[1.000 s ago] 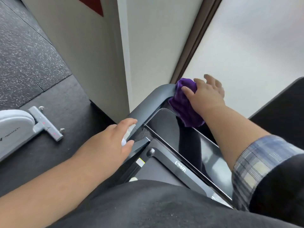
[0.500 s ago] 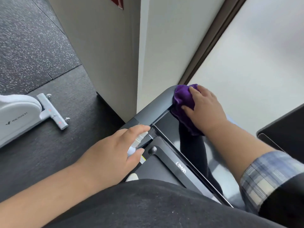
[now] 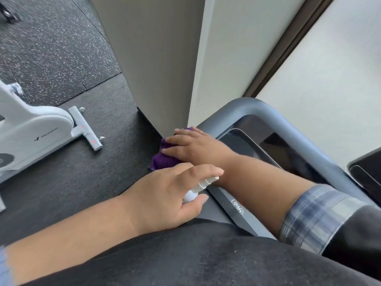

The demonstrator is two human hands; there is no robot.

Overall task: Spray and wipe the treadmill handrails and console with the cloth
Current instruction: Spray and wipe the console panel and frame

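While the right hand (image 3: pixel 195 147) presses a purple cloth (image 3: pixel 165 156) down on the left side rail of the treadmill, its fingers lie nearly straight across the top of the cloth, so its grip is flat on the fabric and not curled round it. The cloth is bunched under the palm and spills over the outer edge of the rail toward the floor. The grey handrail (image 3: pixel 266 112) bends round a corner just beyond the hand and runs off along the far edge of the console toward the right. Inside that bend lies the dark glossy console screen (image 3: pixel 257 149), and the right forearm crosses its near corner; a rolled plaid sleeve (image 3: pixel 315 215) covers the arm near the elbow.

The left hand (image 3: pixel 165 195) is nearer the body, its grip wrapped round a small white spray bottle (image 3: pixel 198 188): the thumb is against the bottle's body and the forefinger lies over the nozzle, which points toward the right forearm. Only the nozzle and neck of the bottle show past the fingers.

On the dark rubber floor (image 3: pixel 61 58) at the left stands the white base of an exercise bike (image 3: pixel 37 131) with a grey stabiliser foot. A pale wall column (image 3: pixel 165 58) rises beyond the treadmill's left corner.
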